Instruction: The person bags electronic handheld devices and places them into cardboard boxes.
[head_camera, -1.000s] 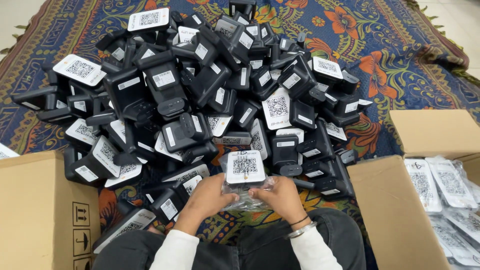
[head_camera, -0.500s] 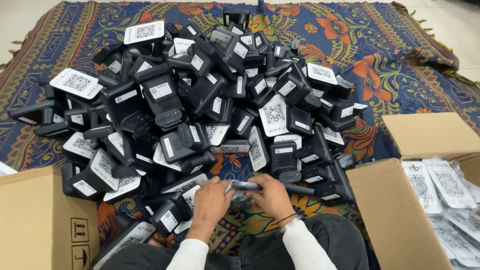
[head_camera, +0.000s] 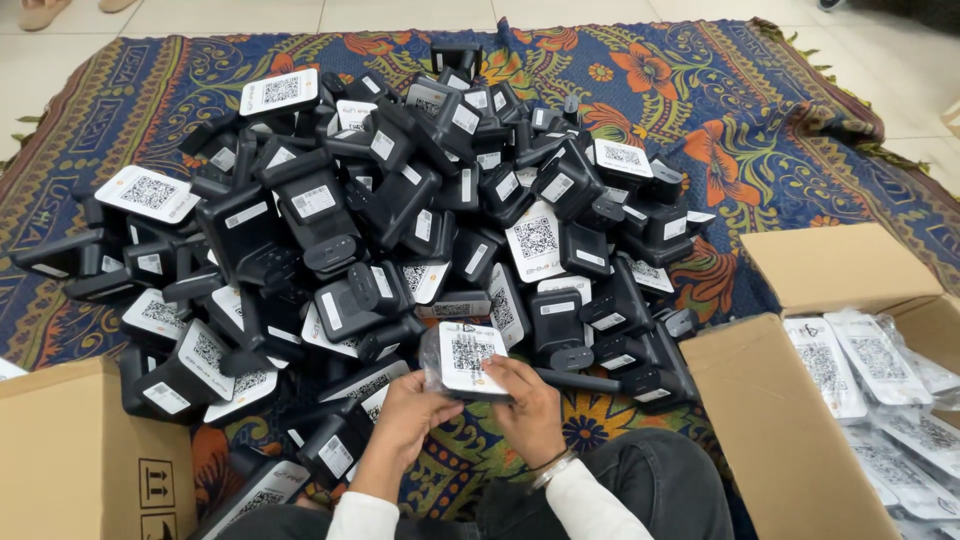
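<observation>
We hold a small black device (head_camera: 470, 362) in a clear plastic bag just in front of our lap, its white label with a square black code facing up at us. Our left hand (head_camera: 408, 418) grips it from below and from the left, fingers curled under the bag's edge; our right hand (head_camera: 530, 405) is clamped on its right and lower side, thumb lying over the label's corner. Both hands are closed on this one device, and it sits between them, lifted slightly above the rug.

At our lower left stands a brown cardboard box (head_camera: 85, 460) with small black handling symbols printed on its side. At our right is a second open cardboard box (head_camera: 790, 420), its flap folded back, filled with flat bagged white packets (head_camera: 850, 365) that each carry a square code.

Just beyond our hands begins a big heap of black devices (head_camera: 400, 210), tumbled at every angle. Many show small white rectangular stickers on their sides; some lie face up with large white labels bearing square black codes, such as one at the heap's left edge (head_camera: 148, 193) and one near its top left (head_camera: 280, 91).

Under it all lies a patterned rug (head_camera: 760, 130), blue with orange and red flowers, and past it the pale tiled floor (head_camera: 300, 15).
</observation>
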